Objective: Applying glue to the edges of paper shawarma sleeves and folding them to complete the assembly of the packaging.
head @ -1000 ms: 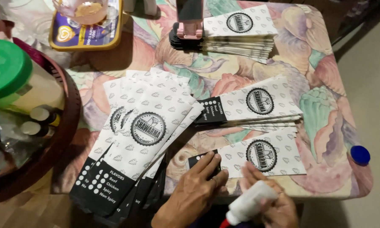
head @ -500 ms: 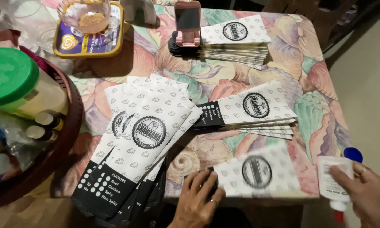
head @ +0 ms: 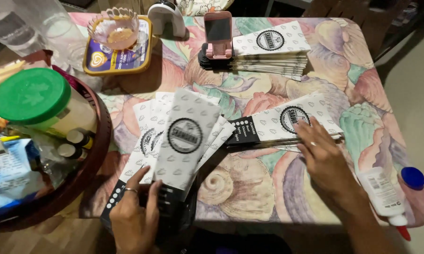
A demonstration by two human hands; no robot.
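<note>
Left hand (head: 133,217) fingers spread flat on the fanned paper sleeves (head: 181,136) at seven o'clock, right hand (head: 321,157) fingers loosely open on the three-o'clock stack (head: 287,124), over a shell-patterned tabletop (head: 249,188).

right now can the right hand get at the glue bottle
Probably yes: the right hand rests on a paper stack, the glue bottle lies just beside it on the table, nothing between them.

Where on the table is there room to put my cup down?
Bare tablecloth shows between the fanned paper bags and the right hand, and right of the far stack. The left side is crowded by the basket and tub.
</note>
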